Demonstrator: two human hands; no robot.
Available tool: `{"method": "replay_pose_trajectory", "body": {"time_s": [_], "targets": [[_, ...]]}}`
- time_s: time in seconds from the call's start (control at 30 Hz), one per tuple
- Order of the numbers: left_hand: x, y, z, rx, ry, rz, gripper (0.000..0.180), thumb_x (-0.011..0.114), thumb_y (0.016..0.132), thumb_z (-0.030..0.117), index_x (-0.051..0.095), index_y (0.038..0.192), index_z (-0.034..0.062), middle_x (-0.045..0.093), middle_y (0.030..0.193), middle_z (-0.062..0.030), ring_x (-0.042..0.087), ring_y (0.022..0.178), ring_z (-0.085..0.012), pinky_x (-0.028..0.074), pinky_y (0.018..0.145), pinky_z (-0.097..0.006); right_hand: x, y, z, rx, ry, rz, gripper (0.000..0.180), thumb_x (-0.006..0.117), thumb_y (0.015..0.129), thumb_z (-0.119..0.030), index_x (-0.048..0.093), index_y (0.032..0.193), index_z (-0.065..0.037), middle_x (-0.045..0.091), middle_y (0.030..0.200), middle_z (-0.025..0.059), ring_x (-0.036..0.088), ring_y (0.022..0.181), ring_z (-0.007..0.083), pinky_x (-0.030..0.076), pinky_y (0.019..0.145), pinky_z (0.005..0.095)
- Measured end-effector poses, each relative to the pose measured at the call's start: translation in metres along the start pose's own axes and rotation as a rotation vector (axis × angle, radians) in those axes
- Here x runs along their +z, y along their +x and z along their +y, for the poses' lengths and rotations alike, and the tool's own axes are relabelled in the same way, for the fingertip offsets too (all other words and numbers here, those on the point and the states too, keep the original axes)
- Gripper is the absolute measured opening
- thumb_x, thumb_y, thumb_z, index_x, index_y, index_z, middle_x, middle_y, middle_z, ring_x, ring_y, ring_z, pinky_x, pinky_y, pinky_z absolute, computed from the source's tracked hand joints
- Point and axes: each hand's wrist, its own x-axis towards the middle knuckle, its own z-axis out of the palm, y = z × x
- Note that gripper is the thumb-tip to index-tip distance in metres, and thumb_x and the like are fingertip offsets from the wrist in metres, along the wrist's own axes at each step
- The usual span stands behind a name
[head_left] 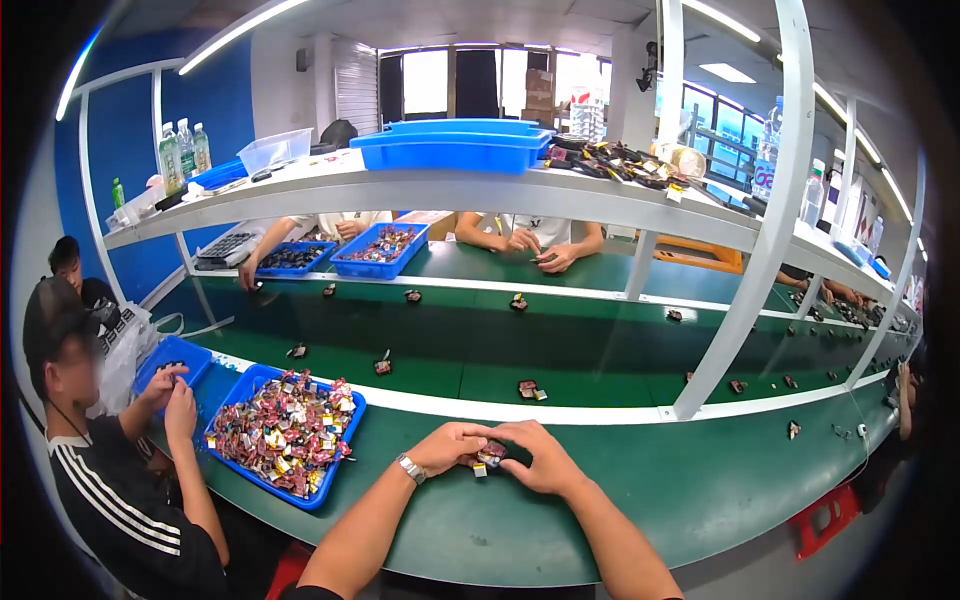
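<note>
Just past the near edge of the green table [430, 540], my left hand [447, 449] and my right hand [541, 458] meet over a small dark-and-red electronic part [490, 456] with a white-and-yellow tab. The fingers of both hands close on it from either side and cover much of it. A metal-banded watch is on my left wrist. Left of my hands, a blue tray [318, 492] is heaped with small red, white and yellow pieces [285, 430]; neither hand touches it.
Beyond a white rail [590, 413], a dark green belt [440, 340] carries scattered small parts. A slanting white post [745, 290] rises at right, under a loaded shelf [450, 190]. A co-worker [130, 470] sits at left; other people's hands work across the belt.
</note>
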Motion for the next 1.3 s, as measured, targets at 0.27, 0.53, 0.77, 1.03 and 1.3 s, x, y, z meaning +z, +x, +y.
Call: {"method": "replay_pose_trajectory", "body": {"time_s": [0.27,0.53,0.77,1.03,1.3], "targets": [[0.013,0.002,-0.001,0.105,-0.151,0.141,0.037,0.054,0.097,0.012,0.052,0.131,-0.0011,0.063,0.115,-0.0108,0.065,0.098,-0.0164,0.057,0.087,-0.033,0.02,0.001,-0.003,0.022,-0.195,0.212,0.032,0.074,0.077,-0.01,0.065,0.108,-0.01,0.059,0.118,0.0075,0.055,0.109,0.0288,0.048,0.093,0.0388],[0.018,0.003,0.002,0.067,-0.072,0.195,0.037,0.056,0.095,0.009,0.052,0.13,-0.0041,0.062,0.116,-0.0147,0.065,0.104,-0.0217,0.057,0.09,-0.036,0.015,-0.001,0.005,0.045,-0.178,0.163,0.017,0.073,0.078,-0.01,0.069,0.095,-0.011,0.057,0.118,0.0052,0.053,0.111,0.0285,0.048,0.093,0.0383],[0.013,0.002,0.0,0.11,-0.026,0.099,0.043,0.059,0.091,0.003,0.049,0.133,-0.0032,0.063,0.118,-0.0115,0.063,0.105,-0.0177,0.054,0.091,-0.032,0.017,-0.002,0.01,0.117,-0.102,0.164,0.01,0.069,0.083,-0.016,0.071,0.092,-0.011,0.058,0.121,0.0045,0.052,0.114,0.0278,0.046,0.096,0.0375],[0.013,0.003,-0.002,0.138,0.061,0.048,0.043,0.058,0.09,0.0,0.049,0.132,-0.002,0.063,0.117,-0.0096,0.063,0.102,-0.0158,0.052,0.091,-0.03,0.018,-0.002,0.008,0.163,-0.061,0.121,0.01,0.069,0.084,-0.015,0.07,0.092,-0.009,0.058,0.123,0.0074,0.049,0.119,0.0281,0.043,0.1,0.0389],[0.013,0.003,-0.003,0.095,0.003,0.105,0.035,0.057,0.093,0.003,0.052,0.127,-0.0006,0.066,0.11,-0.0083,0.065,0.099,-0.0157,0.055,0.088,-0.03,0.013,-0.003,0.0,0.085,-0.066,0.083,0.01,0.069,0.083,-0.016,0.069,0.091,-0.009,0.058,0.123,0.0075,0.05,0.118,0.0279,0.046,0.097,0.0388]]}}
